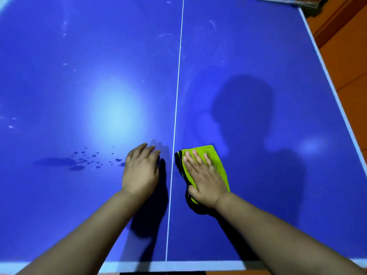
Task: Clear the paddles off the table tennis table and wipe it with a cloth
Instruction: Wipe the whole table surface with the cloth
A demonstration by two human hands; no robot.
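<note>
Dark wet splotches (79, 159) sit on the glossy blue table (258, 56). The left hand (141, 171) rests palm-down just left of the thin white centre line (175, 108), fingers loosely bent, holding nothing. Just right of the line there's the folded cloth (218, 163), fuzzy lime green with black trim. Its long side points away towards the far end. The right hand (204, 181) presses flat on it, fingers straight.

text: none readable | table (258, 56): no print | cloth (219, 167): no label
</note>
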